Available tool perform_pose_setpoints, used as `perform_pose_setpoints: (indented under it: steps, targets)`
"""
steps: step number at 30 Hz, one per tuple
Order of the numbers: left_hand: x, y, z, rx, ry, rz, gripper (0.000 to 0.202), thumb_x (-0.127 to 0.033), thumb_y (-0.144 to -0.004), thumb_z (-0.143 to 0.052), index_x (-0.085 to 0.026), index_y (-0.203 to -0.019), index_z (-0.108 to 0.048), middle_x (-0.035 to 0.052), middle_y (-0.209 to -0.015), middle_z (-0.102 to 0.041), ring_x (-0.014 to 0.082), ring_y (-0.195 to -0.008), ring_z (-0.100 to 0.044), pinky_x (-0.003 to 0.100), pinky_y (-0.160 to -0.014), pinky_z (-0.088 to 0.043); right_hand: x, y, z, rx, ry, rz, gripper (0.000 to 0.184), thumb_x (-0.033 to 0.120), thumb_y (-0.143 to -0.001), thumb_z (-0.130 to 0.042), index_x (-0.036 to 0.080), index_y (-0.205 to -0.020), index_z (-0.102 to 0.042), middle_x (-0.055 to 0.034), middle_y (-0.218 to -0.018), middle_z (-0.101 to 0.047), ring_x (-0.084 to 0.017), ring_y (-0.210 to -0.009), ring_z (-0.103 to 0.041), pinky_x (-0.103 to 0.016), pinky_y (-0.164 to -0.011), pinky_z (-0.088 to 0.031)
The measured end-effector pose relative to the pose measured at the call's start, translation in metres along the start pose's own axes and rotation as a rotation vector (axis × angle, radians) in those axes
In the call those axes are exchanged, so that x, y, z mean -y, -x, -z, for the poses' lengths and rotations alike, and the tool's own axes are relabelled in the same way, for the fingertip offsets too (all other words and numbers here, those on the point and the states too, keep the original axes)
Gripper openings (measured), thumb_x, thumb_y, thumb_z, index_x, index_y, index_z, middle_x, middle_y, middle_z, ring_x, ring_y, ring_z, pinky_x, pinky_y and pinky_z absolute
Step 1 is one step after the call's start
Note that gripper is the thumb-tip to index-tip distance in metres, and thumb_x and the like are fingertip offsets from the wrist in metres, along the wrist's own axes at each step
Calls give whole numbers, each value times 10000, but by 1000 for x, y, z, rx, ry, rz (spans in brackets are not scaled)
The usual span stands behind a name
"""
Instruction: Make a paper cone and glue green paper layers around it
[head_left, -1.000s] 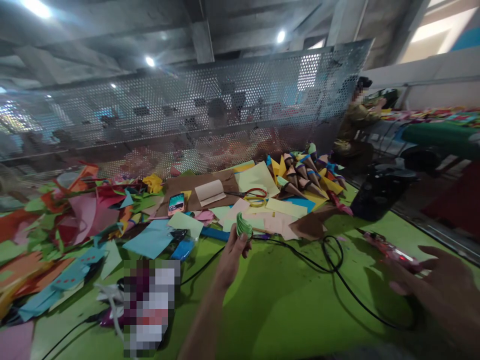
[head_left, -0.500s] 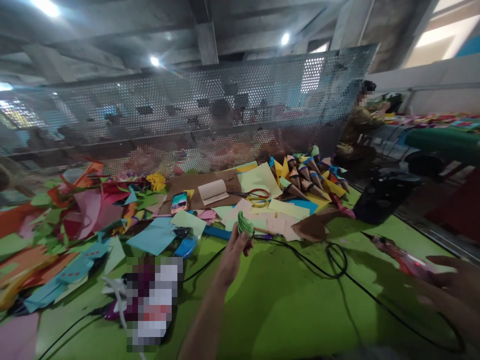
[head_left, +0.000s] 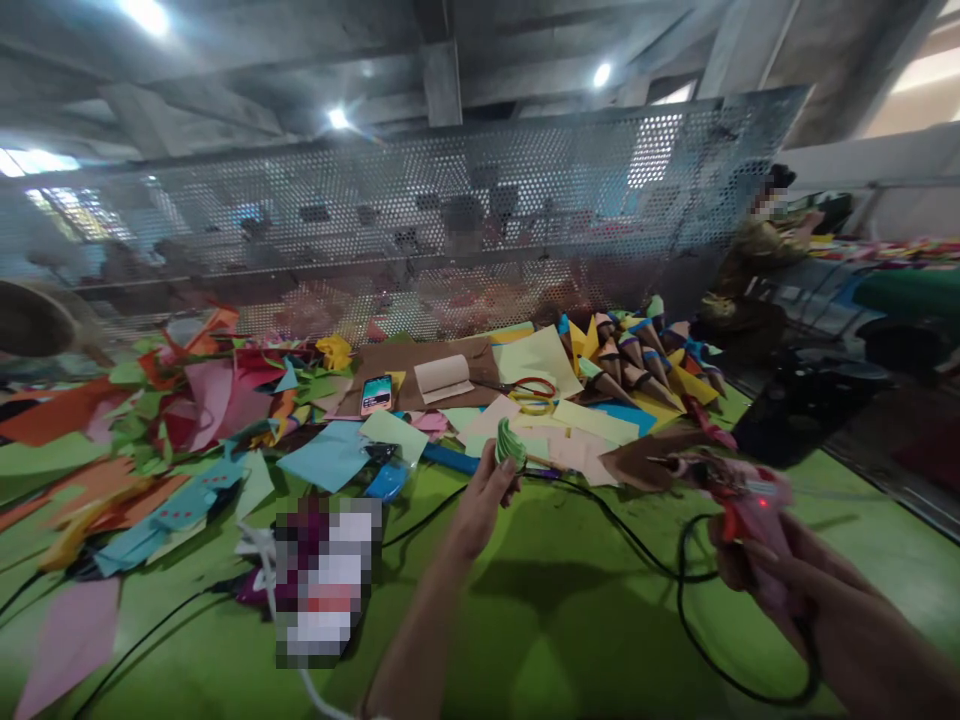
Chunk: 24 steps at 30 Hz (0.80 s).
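Observation:
Pinched upright in my left hand (head_left: 491, 490) is a pleated green paper swirl (head_left: 510, 446), coming to a point at the top. My right hand (head_left: 787, 570) grips a pink hot glue gun (head_left: 754, 500) by its handle, fingers near the orange trigger. A small red light glows on the gun's side, and its thin nozzle points left toward the paper piece, well apart from it. From the gun's handle a black cord (head_left: 622, 515) loops across the green tabletop (head_left: 570, 620).
Scissors (head_left: 534, 392), a phone (head_left: 376, 396) and coloured paper sheets (head_left: 324, 455) lie ahead. Brown paper cones (head_left: 630, 365) are heaped at the back right, near a black bin (head_left: 810, 400). Scraps (head_left: 217, 400) pile up left. A perforated metal panel (head_left: 420, 230) stands behind; a person (head_left: 757, 250) sits beyond.
My right hand has raised the glue gun from the right side and brought it left, now pointing inward. My left hand still holds the green paper swirl. The view has turned slightly left.

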<state>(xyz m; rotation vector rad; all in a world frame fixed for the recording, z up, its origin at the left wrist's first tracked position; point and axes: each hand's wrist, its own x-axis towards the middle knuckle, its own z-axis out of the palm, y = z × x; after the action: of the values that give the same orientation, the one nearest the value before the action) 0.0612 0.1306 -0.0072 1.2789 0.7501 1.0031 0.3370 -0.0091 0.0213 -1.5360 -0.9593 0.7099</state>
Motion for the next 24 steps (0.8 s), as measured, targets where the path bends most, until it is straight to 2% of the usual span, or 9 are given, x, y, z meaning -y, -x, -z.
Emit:
perform_pose_setpoints:
  steps: [2, 3, 5, 7, 10, 14, 18, 24]
  targets:
    - [0, 0, 0, 4, -10, 1, 498, -650, -839, -539, -211, -1072, -511, -17, -768, -511, 123, -654, -423, 247, -620, -350, 6, 1, -12, 103, -184, -101, 241, 437, -665, -798, 295, -846, -726, -150, -725, -696, -206, -494, -609, -316, -388, -456]
    - [0, 1, 0, 1, -14, 6, 500, -646, -843, -536, -212, -1090, -510, -16, -775, -511, 124, -659, -424, 248, -627, -352, 9, 1, -17, 146, -274, -158, 232, 431, -631, -829, 280, -775, -729, -149, -693, -686, -202, -481, -591, -316, -385, -449]
    - [0, 1, 0, -5, -17, 18, 498, -637, -849, -534, -214, -1110, -508, -11, -790, -515, 127, -672, -429, 251, -639, -355, 17, -1, -28, 214, -323, -178, 295, 468, -596, -846, 243, -554, -661, -142, -598, -655, -194, -451, -553, -322, -383, -439]
    - [0, 2, 0, -8, -25, 22, 485, -626, -854, -533, -215, -1111, -512, -9, -796, -518, 128, -679, -431, 252, -645, -356, 24, -3, -39, 298, -295, -144, 410, 521, -619, -819, 224, -456, -589, -125, -543, -636, -184, -443, -524, -322, -396, -438]
    - [-1, 2, 1, 6, -47, 1, 462, -611, -866, -522, -214, -1102, -517, -14, -782, -508, 126, -662, -414, 255, -636, -351, 32, -5, -52, 395, -193, -79, 395, 573, -682, -763, 190, -624, -687, -99, -597, -668, -143, -439, -468, -285, -395, -405]
    - [-2, 2, 1, 25, -78, -15, 466, -603, -877, -504, -208, -1123, -515, -18, -770, -496, 128, -657, -401, 260, -636, -354, 35, -9, -63, 405, -45, 1, 484, 634, -711, -713, 169, -843, -718, -88, -683, -691, -119, -458, -441, -246, -396, -359]
    - [-2, 3, 1, 25, -119, -13, 472, -594, -885, -494, -219, -1171, -510, -19, -786, -493, 136, -696, -420, 257, -664, -372, 35, -12, -67, 415, 100, 50, 514, 663, -757, -650, 157, -817, -721, -72, -685, -655, -117, -488, -434, -242, -422, -355]
    - [2, 1, 3, 29, -171, -9, 502, -600, -892, -480, -212, -1210, -501, -16, -805, -486, 141, -716, -428, 257, -670, -382, 39, -11, -68, 437, 232, 161, 448, 604, -817, -623, 166, -780, -706, -24, -605, -560, -128, -530, -420, -242, -451, -326]
